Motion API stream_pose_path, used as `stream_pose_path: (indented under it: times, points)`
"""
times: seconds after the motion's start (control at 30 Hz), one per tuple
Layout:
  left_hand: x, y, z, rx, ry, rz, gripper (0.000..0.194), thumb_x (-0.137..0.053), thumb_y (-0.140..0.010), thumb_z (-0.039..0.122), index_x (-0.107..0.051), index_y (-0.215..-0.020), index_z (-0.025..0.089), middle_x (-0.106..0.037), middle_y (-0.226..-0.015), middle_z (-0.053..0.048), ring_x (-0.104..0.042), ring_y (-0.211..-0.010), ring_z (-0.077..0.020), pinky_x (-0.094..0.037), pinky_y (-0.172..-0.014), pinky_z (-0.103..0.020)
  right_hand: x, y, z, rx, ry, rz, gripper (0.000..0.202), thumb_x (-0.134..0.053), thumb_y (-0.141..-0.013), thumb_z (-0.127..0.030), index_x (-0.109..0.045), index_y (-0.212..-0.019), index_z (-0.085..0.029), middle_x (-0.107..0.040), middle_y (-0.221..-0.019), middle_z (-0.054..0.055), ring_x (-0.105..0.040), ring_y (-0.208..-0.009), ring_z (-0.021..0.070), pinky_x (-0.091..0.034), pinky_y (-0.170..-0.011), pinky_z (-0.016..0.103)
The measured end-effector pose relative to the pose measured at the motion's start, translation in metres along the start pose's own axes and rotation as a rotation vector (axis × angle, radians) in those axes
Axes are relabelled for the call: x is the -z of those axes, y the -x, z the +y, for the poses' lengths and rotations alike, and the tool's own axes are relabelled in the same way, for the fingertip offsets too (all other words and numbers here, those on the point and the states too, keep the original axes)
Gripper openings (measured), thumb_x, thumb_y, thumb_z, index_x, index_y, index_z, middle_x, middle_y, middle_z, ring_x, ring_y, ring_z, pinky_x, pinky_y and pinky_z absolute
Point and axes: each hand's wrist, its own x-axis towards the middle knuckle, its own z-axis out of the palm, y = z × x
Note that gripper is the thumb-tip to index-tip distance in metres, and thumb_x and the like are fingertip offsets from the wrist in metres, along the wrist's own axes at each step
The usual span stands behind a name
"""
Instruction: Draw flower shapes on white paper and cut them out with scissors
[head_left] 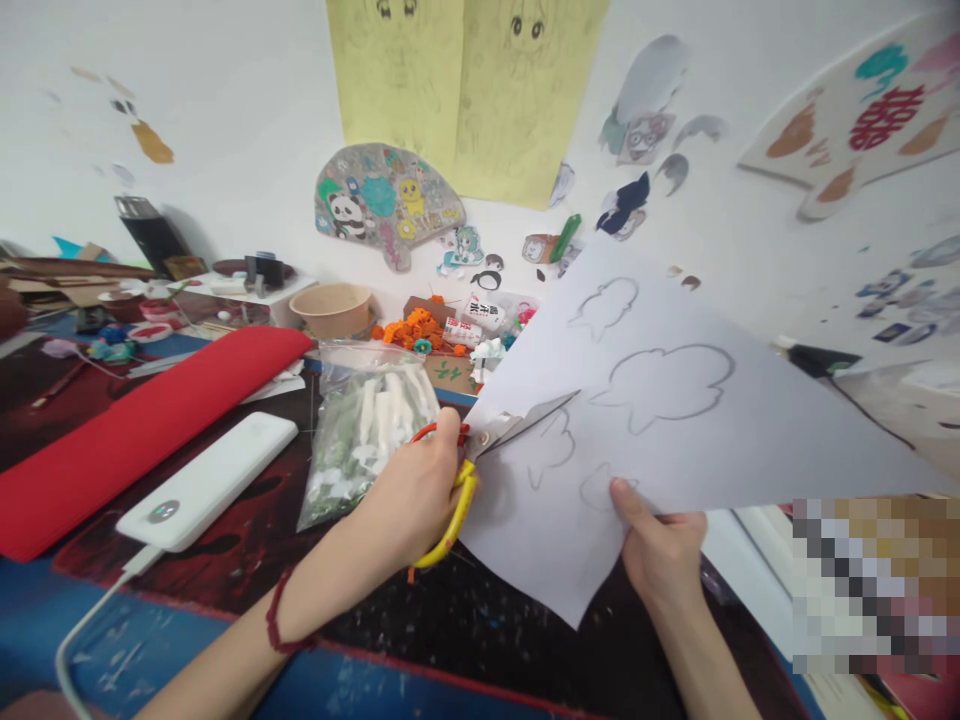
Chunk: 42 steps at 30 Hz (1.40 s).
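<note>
My left hand (409,490) grips a pair of scissors (491,435) with red and yellow handles, fingers wrapped round the loops. The blades point up and right and lie against the sheet of white paper (787,430), near its left edge. Several pencilled cloud-like outlines show on the sheet, the largest at its middle. Holding the paper from its lower edge is my right hand (664,540), the thumb on top beside a small drawn outline and the other fingers behind. A dark red cord bracelet (277,615) circles my left wrist.
On the dark desk mat (480,640) lie a white power bank (210,480) with its cable, a long red case (157,435) and a clear bag (367,430) of green and white pieces. A round tub (330,312) and orange craft pieces (416,330) stand near the wall.
</note>
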Motion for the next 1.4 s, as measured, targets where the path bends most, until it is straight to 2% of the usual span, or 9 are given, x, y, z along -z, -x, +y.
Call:
stream_pose_path:
  times: [0.23,0.37,0.63,1.0,1.17,1.4]
  points:
    - [0.001,0.0,-0.002,0.012,-0.076,-0.046,0.021,-0.039,-0.085,0.023,-0.019,-0.09,0.026,-0.044,-0.064,0.003,-0.048,-0.056,-0.0207,-0.024,-0.054,-0.03,0.005,-0.007,-0.003,0.024,0.027,0.0,0.033,-0.088,-0.064,-0.023,-0.073,-0.091,-0.012,-0.077,-0.086,0.009,-0.073,-0.082,0.0234,-0.058,-0.086,0.043]
    - [0.002,0.001,-0.003,0.008,-0.077,-0.05,0.02,-0.037,-0.085,0.025,-0.018,-0.09,0.026,-0.042,-0.062,0.004,-0.046,-0.054,-0.0205,-0.023,-0.054,-0.03,0.005,-0.008,-0.004,0.028,0.01,-0.005,0.032,-0.089,-0.063,-0.023,-0.074,-0.09,-0.012,-0.077,-0.085,0.009,-0.073,-0.078,0.0216,-0.059,-0.083,0.04]
    - [0.003,0.001,-0.001,0.024,-0.097,-0.068,0.02,-0.038,-0.085,0.025,-0.018,-0.09,0.025,-0.044,-0.061,0.004,-0.049,-0.054,-0.0203,-0.024,-0.053,-0.029,0.006,-0.009,-0.003,0.04,0.044,-0.025,0.032,-0.087,-0.066,-0.024,-0.074,-0.092,-0.01,-0.077,-0.086,0.011,-0.073,-0.08,0.0244,-0.059,-0.085,0.045]
    - [0.005,0.006,-0.005,0.017,-0.149,-0.086,0.018,-0.038,-0.086,0.024,-0.022,-0.096,0.023,-0.052,-0.065,0.0,-0.057,-0.06,-0.0241,-0.027,-0.054,-0.03,0.008,-0.013,-0.006,0.081,0.092,-0.02,0.043,-0.089,-0.062,-0.026,-0.074,-0.099,-0.011,-0.075,-0.085,0.009,-0.071,-0.081,0.0252,-0.058,-0.086,0.046]
    - [0.006,0.007,-0.006,0.03,-0.154,-0.088,0.017,-0.038,-0.087,0.025,-0.023,-0.096,0.024,-0.053,-0.065,-0.001,-0.059,-0.062,-0.0259,-0.027,-0.054,-0.031,0.007,-0.013,-0.009,0.131,0.123,-0.041,0.038,-0.087,-0.064,-0.024,-0.073,-0.097,-0.011,-0.074,-0.086,0.008,-0.071,-0.084,0.0248,-0.056,-0.087,0.044]
    - [0.012,0.011,-0.004,0.023,-0.178,-0.108,0.016,-0.038,-0.087,0.022,-0.024,-0.095,0.024,-0.058,-0.069,-0.003,-0.06,-0.063,-0.0251,-0.027,-0.054,-0.03,0.015,-0.017,-0.013,0.103,0.132,-0.073,0.026,-0.088,-0.065,-0.023,-0.075,-0.085,-0.013,-0.074,-0.078,0.006,-0.07,-0.08,0.0225,-0.056,-0.082,0.039]
